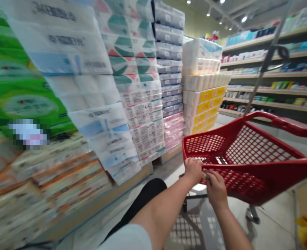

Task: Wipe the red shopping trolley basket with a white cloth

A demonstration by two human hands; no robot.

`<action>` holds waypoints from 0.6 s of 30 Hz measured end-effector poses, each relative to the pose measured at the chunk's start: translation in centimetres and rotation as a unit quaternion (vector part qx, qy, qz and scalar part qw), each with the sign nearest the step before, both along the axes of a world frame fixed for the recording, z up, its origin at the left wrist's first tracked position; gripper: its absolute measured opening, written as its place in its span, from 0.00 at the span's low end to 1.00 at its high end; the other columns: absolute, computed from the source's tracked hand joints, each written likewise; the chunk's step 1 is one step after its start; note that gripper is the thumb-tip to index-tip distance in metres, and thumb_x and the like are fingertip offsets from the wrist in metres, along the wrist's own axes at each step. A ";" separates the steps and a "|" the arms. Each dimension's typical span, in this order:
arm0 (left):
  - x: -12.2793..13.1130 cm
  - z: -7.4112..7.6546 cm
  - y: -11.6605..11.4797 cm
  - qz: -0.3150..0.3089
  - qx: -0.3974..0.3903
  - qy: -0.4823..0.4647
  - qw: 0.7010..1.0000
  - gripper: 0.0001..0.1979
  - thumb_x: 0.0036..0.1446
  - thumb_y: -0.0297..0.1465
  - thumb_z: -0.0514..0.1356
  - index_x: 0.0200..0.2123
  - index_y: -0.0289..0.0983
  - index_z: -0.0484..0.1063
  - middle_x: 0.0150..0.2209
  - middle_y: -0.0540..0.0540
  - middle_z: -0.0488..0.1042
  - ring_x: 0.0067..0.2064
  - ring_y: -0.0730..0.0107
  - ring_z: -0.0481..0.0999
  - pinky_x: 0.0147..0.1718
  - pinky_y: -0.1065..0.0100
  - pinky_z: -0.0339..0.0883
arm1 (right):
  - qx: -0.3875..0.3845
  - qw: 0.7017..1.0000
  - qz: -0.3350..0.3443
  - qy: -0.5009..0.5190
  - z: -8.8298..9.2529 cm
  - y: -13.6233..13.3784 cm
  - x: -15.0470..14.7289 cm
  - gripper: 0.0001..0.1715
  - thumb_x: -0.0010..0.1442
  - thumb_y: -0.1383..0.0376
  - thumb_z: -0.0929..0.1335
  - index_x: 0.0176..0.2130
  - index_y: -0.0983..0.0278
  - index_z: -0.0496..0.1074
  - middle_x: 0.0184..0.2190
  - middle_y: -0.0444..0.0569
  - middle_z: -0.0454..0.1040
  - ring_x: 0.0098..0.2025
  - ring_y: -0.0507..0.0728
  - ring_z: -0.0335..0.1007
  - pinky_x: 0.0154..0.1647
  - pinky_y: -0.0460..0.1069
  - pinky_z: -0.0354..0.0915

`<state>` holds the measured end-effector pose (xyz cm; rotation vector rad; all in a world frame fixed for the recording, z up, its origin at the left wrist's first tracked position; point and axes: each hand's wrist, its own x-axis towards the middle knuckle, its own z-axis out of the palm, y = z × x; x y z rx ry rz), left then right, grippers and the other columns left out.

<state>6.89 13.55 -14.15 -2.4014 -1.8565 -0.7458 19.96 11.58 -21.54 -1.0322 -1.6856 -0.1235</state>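
A red plastic shopping cart (247, 166) with mesh sides stands in front of me, turned so that its handle is at the right. At its near left corner, my left hand (193, 170) is closed over the top rim. Just to the right, my right hand (217, 187) has its fingers bent against the outside of the same rim, close to my left thumb. What lies between those fingertips, if anything, is too small and hidden to make out. The basket's mesh bottom shows in part, and its casters rest on the tiled floor.
Tall stacks of wrapped tissue packs (143, 104) and toilet rolls (202, 90) line the left on a low platform. Behind the cart are long shelves (273, 69) of boxed goods. A metal pole (260, 76) rises beside the cart. Something yellow (306, 227) lies at lower right.
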 end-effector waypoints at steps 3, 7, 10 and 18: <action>-0.9 0.0 -0.3 -0.008 -0.018 -0.002 1.000 0.08 0.58 0.34 0.53 0.33 0.39 0.71 0.36 0.46 0.76 0.44 0.62 0.70 0.50 0.57 0.57 | 0.016 0.999 0.018 -0.032 0.2 -0.4 -0.3 0.12 0.63 0.64 0.62 0.39 0.64 0.74 0.40 0.56 0.73 0.43 0.62 0.68 0.45 0.59 0.67; -2.1 0.3 -0.9 -0.032 -0.054 0.005 0.998 0.10 0.59 0.36 0.52 0.36 0.38 0.70 0.38 0.46 0.75 0.45 0.61 0.68 0.51 0.56 0.56 | 0.034 0.997 0.035 -0.052 0.5 -1.1 -0.6 0.11 0.64 0.65 0.63 0.40 0.65 0.73 0.42 0.56 0.72 0.45 0.62 0.67 0.48 0.58 0.65; -2.7 0.7 -1.1 -0.032 -0.079 0.004 0.996 0.10 0.59 0.37 0.53 0.37 0.39 0.70 0.40 0.46 0.75 0.46 0.62 0.69 0.53 0.56 0.56 | 0.014 0.996 0.030 -0.080 0.4 -1.0 -0.9 0.12 0.64 0.65 0.62 0.37 0.64 0.73 0.39 0.55 0.73 0.41 0.61 0.67 0.45 0.57 0.65; -0.6 2.1 -1.1 0.045 -0.109 -0.061 0.991 0.18 0.65 0.39 0.42 0.48 0.42 0.67 0.45 0.47 0.76 0.47 0.62 0.70 0.51 0.52 0.57 | 0.005 0.996 0.033 -0.080 0.2 -0.6 -1.0 0.13 0.64 0.62 0.61 0.37 0.64 0.73 0.38 0.56 0.73 0.40 0.63 0.67 0.43 0.58 0.64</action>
